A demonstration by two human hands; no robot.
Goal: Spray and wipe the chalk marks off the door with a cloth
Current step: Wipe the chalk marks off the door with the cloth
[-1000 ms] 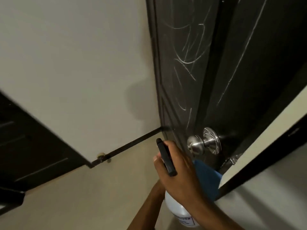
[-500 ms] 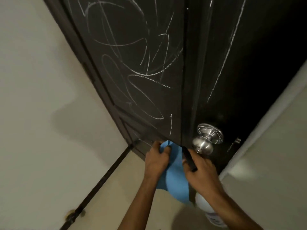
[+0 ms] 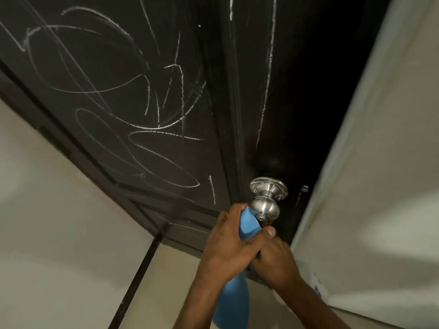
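The dark door fills the upper view, with white chalk marks scribbled across its left panel and a long chalk stroke down the right panel. My left hand grips a blue cloth just below the silver door knob; the cloth's tail hangs down past my wrist. My right hand sits right against the left one and holds the white spray bottle, whose body shows blurred behind my forearm. The bottle's head is hidden by my hands.
A pale wall lies left of the door, with a dark skirting strip along the beige floor. On the right a light door frame or wall runs close beside the knob.
The view has swung right and up onto the door. My left hand came up with the cloth from beside the bottle to just under the knob, and both hands have closed together.
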